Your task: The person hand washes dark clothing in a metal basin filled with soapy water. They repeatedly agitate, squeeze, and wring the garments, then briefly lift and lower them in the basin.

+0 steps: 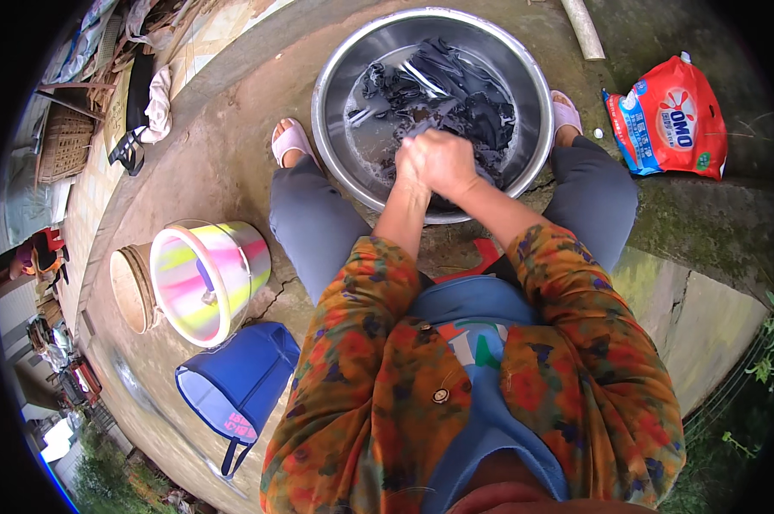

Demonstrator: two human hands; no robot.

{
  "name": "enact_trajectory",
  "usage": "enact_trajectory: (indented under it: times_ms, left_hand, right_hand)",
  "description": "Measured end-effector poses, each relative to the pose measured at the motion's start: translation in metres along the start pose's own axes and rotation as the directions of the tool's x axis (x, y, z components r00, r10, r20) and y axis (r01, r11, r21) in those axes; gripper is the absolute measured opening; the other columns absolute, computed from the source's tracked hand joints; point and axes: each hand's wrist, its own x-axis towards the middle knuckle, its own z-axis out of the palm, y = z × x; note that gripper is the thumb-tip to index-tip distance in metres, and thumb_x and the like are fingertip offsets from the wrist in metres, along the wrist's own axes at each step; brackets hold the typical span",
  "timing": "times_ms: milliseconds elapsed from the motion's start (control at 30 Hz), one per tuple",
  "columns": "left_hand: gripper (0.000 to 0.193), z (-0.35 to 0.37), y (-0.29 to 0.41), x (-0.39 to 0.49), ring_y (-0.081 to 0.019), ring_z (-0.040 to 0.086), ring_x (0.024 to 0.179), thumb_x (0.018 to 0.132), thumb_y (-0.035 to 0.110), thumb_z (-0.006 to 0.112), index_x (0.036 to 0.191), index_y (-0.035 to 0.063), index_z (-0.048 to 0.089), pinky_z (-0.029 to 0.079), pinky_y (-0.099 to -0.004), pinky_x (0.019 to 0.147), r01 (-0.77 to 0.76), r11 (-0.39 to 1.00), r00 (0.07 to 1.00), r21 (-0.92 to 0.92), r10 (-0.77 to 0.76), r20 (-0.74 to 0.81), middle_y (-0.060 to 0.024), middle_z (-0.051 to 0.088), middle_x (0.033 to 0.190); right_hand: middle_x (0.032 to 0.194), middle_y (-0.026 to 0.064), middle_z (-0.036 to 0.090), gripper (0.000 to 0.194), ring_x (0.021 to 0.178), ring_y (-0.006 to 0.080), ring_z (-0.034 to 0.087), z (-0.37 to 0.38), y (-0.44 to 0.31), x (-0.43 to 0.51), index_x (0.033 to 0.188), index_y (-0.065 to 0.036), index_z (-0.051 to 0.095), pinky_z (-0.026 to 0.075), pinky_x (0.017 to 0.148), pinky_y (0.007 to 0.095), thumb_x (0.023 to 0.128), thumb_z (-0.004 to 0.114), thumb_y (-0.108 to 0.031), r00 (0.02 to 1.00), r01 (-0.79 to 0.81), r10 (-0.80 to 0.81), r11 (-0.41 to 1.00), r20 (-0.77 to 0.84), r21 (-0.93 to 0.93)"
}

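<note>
My left hand (407, 164) and my right hand (448, 162) are pressed together in fists over the near half of a large stainless steel basin (335, 58). Both grip a dark wet garment (432, 112), and a bit of its cloth shows just beyond the knuckles. More dark clothes (490, 119) lie heaped in the basin, one with white stripes. Around them is murky water (374, 138) with some suds along its edge. The fingers are curled away from view, so the exact hold is hidden.
On the right lies a red OMO detergent bag (673, 122) with a small white cap (597, 133) beside it. To the left are a multicoloured plastic bucket (252, 257), a beige bucket (130, 289) and a blue fabric bag (249, 369). A pipe (583, 29) lies beyond the basin.
</note>
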Motion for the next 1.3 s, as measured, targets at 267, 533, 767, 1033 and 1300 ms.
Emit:
enact_trajectory:
  times_ms: [267,533,767,1033,1300]
  left_hand:
    - [0.048,0.024,0.015,-0.009,-0.0284,0.064,0.117,0.109,0.04,0.029,0.126,0.0096,0.062,0.05,-0.0469,0.104,0.139,0.99,0.944,0.014,-0.128,-0.304,-0.0107,0.067,0.127]
    - [0.042,-0.05,0.027,0.017,-0.026,0.063,0.093,0.102,0.044,0.056,0.112,0.0027,0.057,0.054,-0.0418,0.088,0.204,0.979,0.964,-0.001,-0.201,0.172,-0.0165,0.064,0.103]
    - [0.042,0.011,0.004,-0.001,-0.0274,0.064,0.117,0.107,0.036,0.037,0.121,0.0099,0.066,0.05,-0.0466,0.103,0.133,0.991,0.973,0.024,-0.126,-0.193,-0.009,0.069,0.124]
    - [0.057,-0.018,0.049,0.01,-0.0246,0.063,0.078,0.099,0.06,0.055,0.09,0.0045,0.061,0.053,-0.0377,0.069,0.428,0.892,0.901,-0.147,-0.408,0.148,-0.0099,0.065,0.081]
    - [0.039,0.009,0.001,-0.001,-0.0238,0.066,0.104,0.106,0.044,0.043,0.11,0.0143,0.068,0.052,-0.0448,0.096,0.105,0.994,0.969,0.038,-0.094,-0.23,-0.0046,0.071,0.109]
  right_hand:
    - [0.078,0.0107,0.067,0.037,0.075,0.0343,0.067,0.007,0.022,0.007,0.072,-0.008,0.065,0.054,0.066,0.0459,0.095,0.063,-0.037,0.958,-0.286,0.285,0.947,0.025,0.145]
    - [0.068,0.0025,0.053,0.031,0.07,0.0249,0.056,-0.012,-0.045,-0.022,0.067,-0.012,0.061,0.048,0.077,0.0411,0.088,0.073,-0.031,0.99,0.135,-0.138,0.971,0.003,0.195]
    - [0.073,0.0155,0.068,0.047,0.069,0.0358,0.068,0.022,0.051,0.014,0.066,-0.008,0.065,0.053,0.059,0.0481,0.102,0.054,-0.036,0.903,-0.37,0.382,0.924,0.198,-0.095]
    - [0.075,0.0055,0.059,0.031,0.077,0.0262,0.059,-0.017,-0.044,-0.016,0.071,-0.012,0.063,0.046,0.075,0.042,0.089,0.07,-0.035,0.998,0.048,-0.058,0.967,0.032,0.251]
    - [0.068,0.0098,0.066,0.041,0.064,0.0321,0.066,0.011,0.024,0.012,0.068,-0.009,0.066,0.052,0.058,0.0447,0.099,0.059,-0.036,0.968,-0.214,0.225,0.972,0.115,-0.097]
